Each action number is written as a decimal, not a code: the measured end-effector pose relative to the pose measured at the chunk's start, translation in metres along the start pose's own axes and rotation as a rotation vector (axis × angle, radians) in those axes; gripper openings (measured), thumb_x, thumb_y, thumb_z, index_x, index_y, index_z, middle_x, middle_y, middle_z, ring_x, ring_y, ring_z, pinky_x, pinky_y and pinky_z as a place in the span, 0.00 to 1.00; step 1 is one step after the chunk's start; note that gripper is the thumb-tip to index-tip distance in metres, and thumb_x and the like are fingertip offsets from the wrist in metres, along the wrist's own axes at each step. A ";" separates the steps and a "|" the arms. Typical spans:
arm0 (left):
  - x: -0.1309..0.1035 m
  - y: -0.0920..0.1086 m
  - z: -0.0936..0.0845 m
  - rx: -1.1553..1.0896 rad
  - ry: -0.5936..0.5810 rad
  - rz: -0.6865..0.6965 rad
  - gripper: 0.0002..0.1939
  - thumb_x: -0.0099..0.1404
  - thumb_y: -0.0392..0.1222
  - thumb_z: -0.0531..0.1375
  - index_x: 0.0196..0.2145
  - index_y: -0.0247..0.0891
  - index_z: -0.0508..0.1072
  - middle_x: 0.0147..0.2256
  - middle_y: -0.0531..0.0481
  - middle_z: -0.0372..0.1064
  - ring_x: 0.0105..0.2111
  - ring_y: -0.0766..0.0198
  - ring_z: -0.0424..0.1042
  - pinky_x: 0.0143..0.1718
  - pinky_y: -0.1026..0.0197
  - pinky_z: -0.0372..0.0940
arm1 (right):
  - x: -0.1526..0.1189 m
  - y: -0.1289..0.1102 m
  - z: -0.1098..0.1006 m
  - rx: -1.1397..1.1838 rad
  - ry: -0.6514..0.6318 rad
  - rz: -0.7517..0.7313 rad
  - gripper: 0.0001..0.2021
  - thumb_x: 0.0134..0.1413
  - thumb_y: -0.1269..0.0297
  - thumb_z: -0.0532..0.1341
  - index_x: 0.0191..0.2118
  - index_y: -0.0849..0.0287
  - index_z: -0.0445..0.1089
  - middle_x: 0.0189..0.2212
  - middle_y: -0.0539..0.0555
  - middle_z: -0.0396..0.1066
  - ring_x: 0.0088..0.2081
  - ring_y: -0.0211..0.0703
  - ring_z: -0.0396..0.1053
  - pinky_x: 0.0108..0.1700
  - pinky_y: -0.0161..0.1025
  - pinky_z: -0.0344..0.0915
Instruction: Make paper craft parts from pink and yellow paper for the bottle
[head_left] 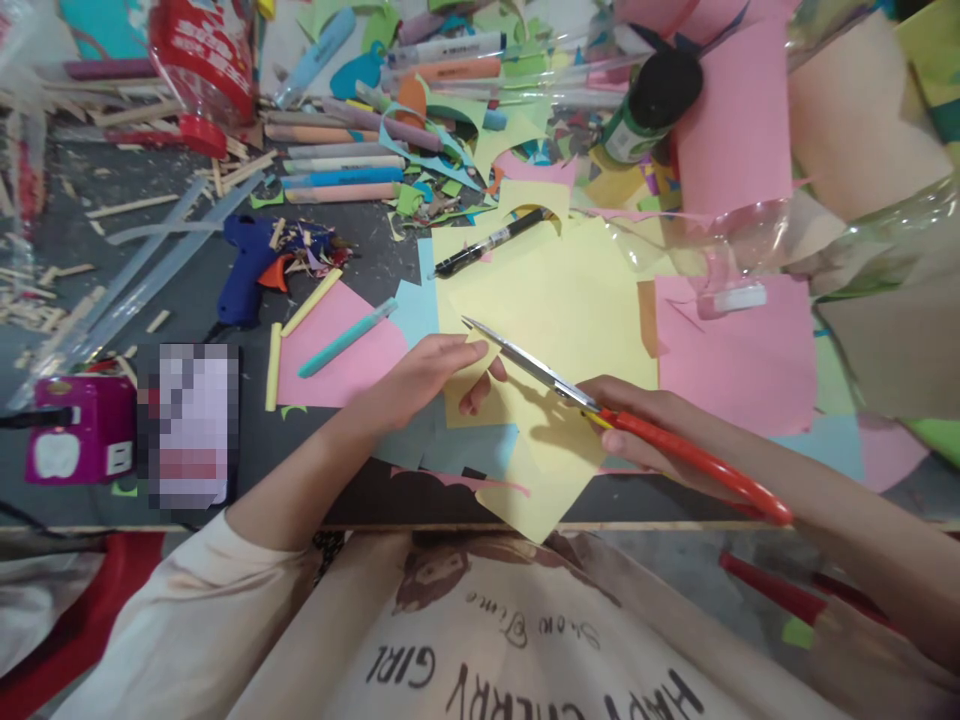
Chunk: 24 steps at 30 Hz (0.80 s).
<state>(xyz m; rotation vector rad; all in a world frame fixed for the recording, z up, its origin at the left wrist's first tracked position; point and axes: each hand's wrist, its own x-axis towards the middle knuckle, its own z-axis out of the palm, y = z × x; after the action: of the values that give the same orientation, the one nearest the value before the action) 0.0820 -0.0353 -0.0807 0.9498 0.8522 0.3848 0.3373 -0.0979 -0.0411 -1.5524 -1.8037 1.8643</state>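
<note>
My left hand (pixel 439 370) pinches a small piece of yellow paper (pixel 466 378) between thumb and fingers. Red-handled scissors (pixel 694 465) are in my right hand (pixel 637 420), their long metal blades pointing up and left, the tips beside the small piece near my left thumb. Beneath both hands lie large yellow sheets (pixel 577 290) on top of blue paper. A black pen (pixel 491 243) rests across the top of the yellow sheet. Whether the blades touch the small piece is too fine to tell.
A blue glue gun (pixel 249 268), a phone (pixel 193 425) and a purple box (pixel 82 430) stand left. Pink paper (pixel 739 350) and a clear plastic bottle (pixel 750 240) lie right. Markers (pixel 345 177), paper scraps, a red-labelled bottle (pixel 206 60) and a black-capped bottle (pixel 649 105) crowd the back.
</note>
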 end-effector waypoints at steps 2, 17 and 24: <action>0.000 0.001 0.000 0.007 -0.003 -0.014 0.16 0.66 0.48 0.55 0.28 0.35 0.74 0.18 0.55 0.64 0.19 0.70 0.64 0.23 0.67 0.61 | -0.001 0.000 -0.001 -0.012 0.013 -0.008 0.27 0.56 0.37 0.55 0.46 0.56 0.69 0.24 0.49 0.62 0.24 0.35 0.59 0.23 0.33 0.59; -0.001 0.002 -0.001 -0.031 -0.041 -0.023 0.17 0.66 0.48 0.56 0.26 0.36 0.75 0.17 0.54 0.64 0.17 0.69 0.63 0.22 0.65 0.60 | -0.007 0.008 -0.006 -0.044 -0.055 -0.101 0.21 0.61 0.43 0.55 0.50 0.54 0.67 0.27 0.49 0.67 0.25 0.36 0.61 0.24 0.34 0.62; 0.001 -0.002 -0.003 -0.061 -0.080 -0.027 0.17 0.66 0.49 0.56 0.26 0.36 0.75 0.17 0.53 0.64 0.18 0.70 0.63 0.21 0.66 0.60 | -0.006 0.005 0.000 -0.046 -0.044 -0.099 0.23 0.62 0.42 0.52 0.51 0.54 0.66 0.26 0.49 0.66 0.25 0.38 0.62 0.25 0.34 0.64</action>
<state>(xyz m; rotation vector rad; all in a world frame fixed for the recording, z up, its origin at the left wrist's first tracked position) 0.0799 -0.0343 -0.0837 0.8905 0.7758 0.3454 0.3429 -0.1032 -0.0418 -1.4192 -1.9175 1.8389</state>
